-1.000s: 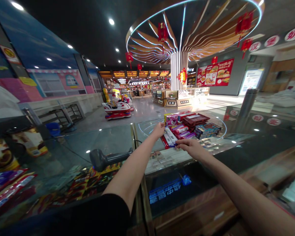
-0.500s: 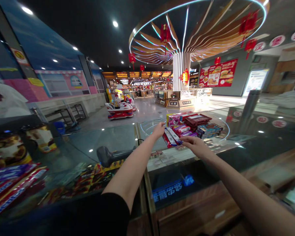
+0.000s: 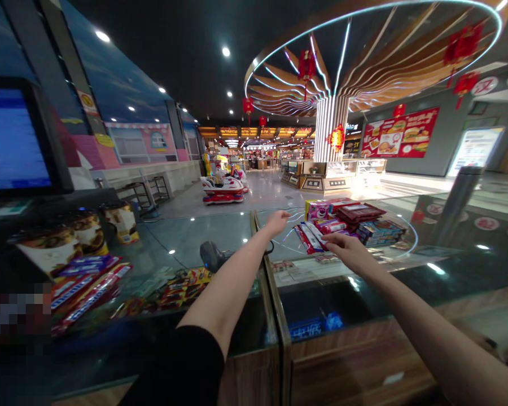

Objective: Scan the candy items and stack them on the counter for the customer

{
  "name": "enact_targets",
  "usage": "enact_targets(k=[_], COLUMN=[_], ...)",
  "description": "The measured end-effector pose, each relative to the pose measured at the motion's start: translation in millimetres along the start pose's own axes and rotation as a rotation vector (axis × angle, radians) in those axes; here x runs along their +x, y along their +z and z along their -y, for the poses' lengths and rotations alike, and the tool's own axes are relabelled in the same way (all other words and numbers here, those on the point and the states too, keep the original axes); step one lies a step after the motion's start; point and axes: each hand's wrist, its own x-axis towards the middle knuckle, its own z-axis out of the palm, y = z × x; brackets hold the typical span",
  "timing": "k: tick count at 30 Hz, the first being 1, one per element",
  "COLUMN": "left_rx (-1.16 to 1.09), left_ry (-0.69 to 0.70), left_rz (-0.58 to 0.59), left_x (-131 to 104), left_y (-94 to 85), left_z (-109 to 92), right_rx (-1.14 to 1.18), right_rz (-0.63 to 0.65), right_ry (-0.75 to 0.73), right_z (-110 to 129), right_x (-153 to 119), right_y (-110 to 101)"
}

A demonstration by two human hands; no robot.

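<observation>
My left hand (image 3: 276, 223) reaches over the glass counter with its fingers stretched to the right, holding nothing and a little apart from the packets. My right hand (image 3: 346, 248) has its fingertips at the near right end of a white-and-blue wrapped bar (image 3: 312, 235), touching or almost touching it; its fingers are bent but not closed round it. A red-wrapped bar (image 3: 303, 239) lies alongside. Behind them are a red-and-purple packet (image 3: 332, 226), a pink-and-yellow box (image 3: 317, 211), stacked dark-red packets (image 3: 361, 213) and a blue box (image 3: 381, 232).
A black handheld scanner (image 3: 214, 256) lies left of my left forearm. Mentos packs (image 3: 93, 296), printed cups (image 3: 121, 221) and a monitor (image 3: 17, 135) stand further left. A frame (image 3: 275, 316) divides the glass counter. Sweets show beneath the glass.
My view has turned left, bringing the monitor into sight. My left hand has drawn away to the left from the wrapped bars. My right hand stays at the bar's end.
</observation>
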Motion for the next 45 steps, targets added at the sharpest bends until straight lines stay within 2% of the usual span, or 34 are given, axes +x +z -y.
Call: enact_targets(k=[4,9,17,23,30,35,39,45], left_rx=[0.010,0.057,0.117,0.085,0.011,0.023,0.180,0.657], left_ry=[0.021,0.029,0.043,0.009,-0.042,-0.083,-0.143,-0.253], left_rz=[0.001,-0.020,-0.025,-0.077,-0.197,-0.273,-0.314,-0.457], left_x=[-12,-35,-69,-93,-135,-165,-188,-221], left_y=[-21.6,-53.9,-105.3,-141.5,-179.6,-204.8,-222.2,-230.1], left_z=[7,11,22,45,78,100,113,123], right_rx=[0.016,0.140,0.099,0.077,0.099,0.094,0.086,0.072], right_rz=[0.035,0.096,0.104,0.131,0.140,0.221,0.261,0.243], right_ry=[0.011,0.037,-0.051,-0.068,-0.132,-0.147,-0.182,-0.232], right_z=[14,22,33,50,59,79,98,109], right_x=[2,12,33,39,54,58,58,65], right_y=[14,42,84,109,146,168,184,204])
